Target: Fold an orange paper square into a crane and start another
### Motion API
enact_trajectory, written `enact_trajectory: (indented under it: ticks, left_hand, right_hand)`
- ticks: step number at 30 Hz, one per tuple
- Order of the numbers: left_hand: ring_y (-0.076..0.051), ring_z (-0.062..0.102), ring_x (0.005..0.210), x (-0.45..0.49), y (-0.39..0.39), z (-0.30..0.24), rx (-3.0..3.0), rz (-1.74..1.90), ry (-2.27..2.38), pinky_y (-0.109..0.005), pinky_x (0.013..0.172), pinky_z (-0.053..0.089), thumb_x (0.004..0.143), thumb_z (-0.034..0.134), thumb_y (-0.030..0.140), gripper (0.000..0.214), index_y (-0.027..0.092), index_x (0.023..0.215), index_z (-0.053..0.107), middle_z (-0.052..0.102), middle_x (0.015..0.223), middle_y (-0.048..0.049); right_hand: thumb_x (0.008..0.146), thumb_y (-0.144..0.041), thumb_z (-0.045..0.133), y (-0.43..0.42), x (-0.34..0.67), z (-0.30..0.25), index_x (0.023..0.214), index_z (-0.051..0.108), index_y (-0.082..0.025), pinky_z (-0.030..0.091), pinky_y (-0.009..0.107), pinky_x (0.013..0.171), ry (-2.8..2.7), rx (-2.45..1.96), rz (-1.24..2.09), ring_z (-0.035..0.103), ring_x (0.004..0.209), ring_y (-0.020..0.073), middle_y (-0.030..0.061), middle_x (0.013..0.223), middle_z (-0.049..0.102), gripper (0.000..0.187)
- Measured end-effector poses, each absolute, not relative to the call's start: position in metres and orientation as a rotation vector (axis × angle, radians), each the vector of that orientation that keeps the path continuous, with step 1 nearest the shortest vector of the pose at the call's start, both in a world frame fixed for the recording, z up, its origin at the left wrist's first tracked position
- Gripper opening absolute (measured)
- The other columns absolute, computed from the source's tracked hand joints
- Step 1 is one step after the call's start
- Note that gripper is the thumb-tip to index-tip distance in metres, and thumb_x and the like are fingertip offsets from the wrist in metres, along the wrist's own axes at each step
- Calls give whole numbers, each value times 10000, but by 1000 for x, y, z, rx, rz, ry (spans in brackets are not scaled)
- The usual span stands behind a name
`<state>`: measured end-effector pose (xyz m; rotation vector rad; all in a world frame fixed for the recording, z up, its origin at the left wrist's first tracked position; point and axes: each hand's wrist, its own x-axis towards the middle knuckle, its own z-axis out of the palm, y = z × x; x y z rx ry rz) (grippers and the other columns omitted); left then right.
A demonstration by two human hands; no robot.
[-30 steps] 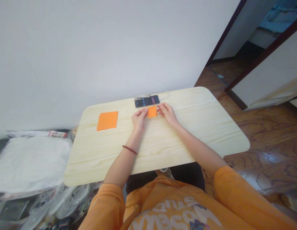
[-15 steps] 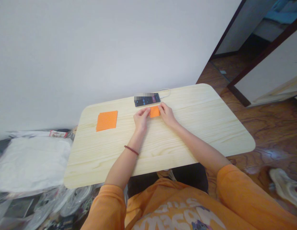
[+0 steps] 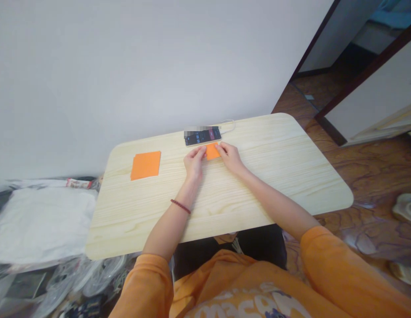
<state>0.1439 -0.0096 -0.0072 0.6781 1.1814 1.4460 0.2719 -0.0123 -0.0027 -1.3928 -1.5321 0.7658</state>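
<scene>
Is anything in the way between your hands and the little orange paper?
No, nothing is in the way. The left hand and the right hand touch the small orange paper from both sides. The phone lies just beyond the paper, not between it and the hands.

We place the left hand (image 3: 194,162) and the right hand (image 3: 229,158) palm down, with the fingers of each hand directed inward. The left fingertips (image 3: 201,151) and the right fingertips (image 3: 220,149) face each other across a narrow gap. We extend the left forearm (image 3: 172,225) far and to the right, and the right forearm (image 3: 272,203) far and to the left, at a shallower angle. A dark red beaded cord (image 3: 180,206) encircles the left wrist. The left sleeve (image 3: 146,287) and the right sleeve (image 3: 334,269), both orange, end near the elbows, leaving the forearms bare.
</scene>
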Motion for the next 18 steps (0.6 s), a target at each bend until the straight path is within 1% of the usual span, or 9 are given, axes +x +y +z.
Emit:
enact_trajectory:
  ticks: [2, 4, 8, 11, 14, 15, 16, 18]
  left_hand:
    - [-100, 577, 663, 144, -9, -8, 666, 1445, 1159, -253, 696, 452, 539, 797, 314, 264, 151, 719, 693, 675, 716, -26]
    - [-100, 580, 679, 144, -8, -8, 647, 1452, 1138, -246, 695, 450, 545, 796, 296, 247, 149, 716, 693, 677, 727, -27]
    - [-81, 571, 668, 144, -7, -6, 551, 1525, 1090, -226, 686, 445, 547, 793, 234, 193, 144, 681, 687, 672, 725, -14]
    - [-66, 559, 641, 145, -6, -4, 480, 1573, 1057, -207, 660, 442, 547, 791, 195, 162, 139, 656, 684, 670, 708, -9]
    - [-60, 547, 619, 144, -5, -4, 474, 1559, 1050, -197, 633, 431, 553, 784, 180, 143, 140, 650, 687, 664, 684, -5]
    - [-59, 544, 615, 143, -5, -4, 490, 1549, 1047, -197, 631, 428, 557, 781, 187, 139, 141, 650, 689, 662, 678, -4]
    - [-60, 542, 614, 142, -5, -5, 518, 1537, 1044, -198, 631, 426, 561, 778, 199, 139, 142, 654, 691, 662, 678, -4]
    - [-64, 542, 615, 140, -4, -8, 597, 1502, 1050, -203, 631, 423, 560, 779, 231, 158, 142, 660, 695, 664, 682, -6]
  right_hand:
    - [865, -499, 476, -12, 273, -3, 525, 303, -208, 206, 286, 558, -1515, -1410, 768, 287, 535, 109, -34, 509, 267, 480]
    - [865, -533, 455, -12, 273, -4, 522, 301, -208, 205, 285, 553, -1511, -1386, 782, 288, 530, 107, -34, 509, 263, 498]
    - [880, -555, 404, -13, 273, -3, 609, 393, -207, 254, 267, 555, -1572, -1272, 853, 353, 540, 108, -35, 534, 372, 441]
    - [884, -552, 392, -13, 272, -4, 632, 395, -207, 266, 256, 551, -1587, -1259, 861, 369, 552, 106, -36, 539, 394, 428]
    - [875, -557, 408, -12, 274, -6, 573, 369, -205, 246, 256, 515, -1557, -1273, 886, 343, 516, 98, -39, 491, 354, 465]
    - [870, -560, 419, -12, 274, -7, 559, 376, -202, 247, 255, 504, -1550, -1262, 915, 345, 500, 95, -38, 481, 362, 475]
    - [861, -563, 436, -11, 275, -7, 562, 396, -200, 248, 253, 490, -1530, -1247, 950, 344, 482, 90, -39, 476, 371, 472]
    - [825, -575, 491, -10, 276, -6, 630, 464, -198, 253, 245, 459, -1443, -1200, 1033, 349, 447, 84, -50, 483, 401, 426]
